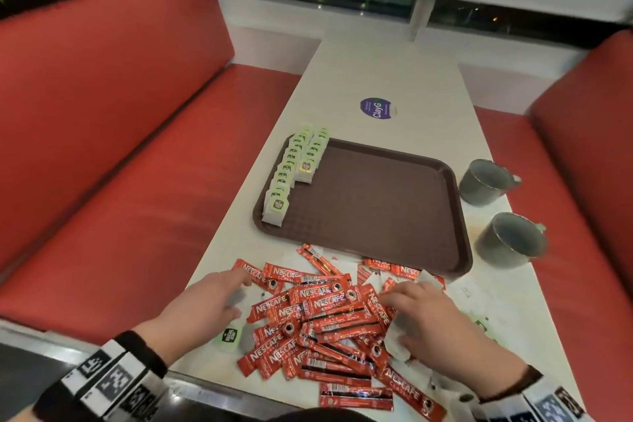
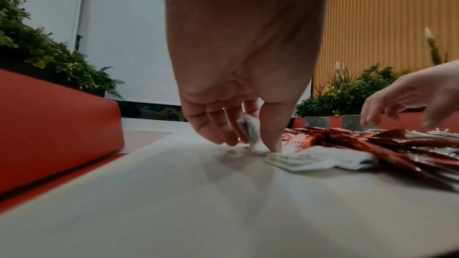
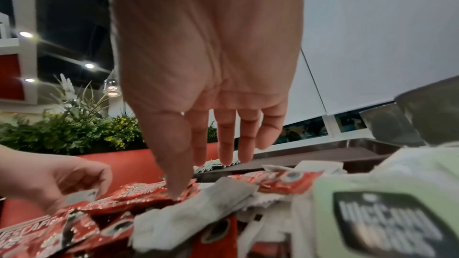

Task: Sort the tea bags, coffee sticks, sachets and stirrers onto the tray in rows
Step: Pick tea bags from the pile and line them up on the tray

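A brown tray [image 1: 376, 216] holds two rows of green-labelled tea bags [image 1: 291, 168] along its left side. In front of it lies a heap of red coffee sticks [image 1: 325, 319], with white packets [image 1: 428, 277] mixed in. At the heap's left edge my left hand [image 1: 236, 295] pinches a small white tea bag [image 2: 249, 130] between thumb and fingers, low over the table. My right hand [image 1: 411, 305] hovers over the heap's right side with fingers straight [image 3: 233, 144]; its thumb tip touches a red stick. A white tea bag [image 3: 193, 209] lies beneath it.
Two grey mugs [image 1: 486, 181] [image 1: 510, 240] stand right of the tray. A loose green-labelled tea bag [image 1: 228, 336] lies by my left wrist. A round blue sticker [image 1: 376, 109] marks the white table [image 1: 376, 72]. Red benches [image 1: 120, 147] flank both sides.
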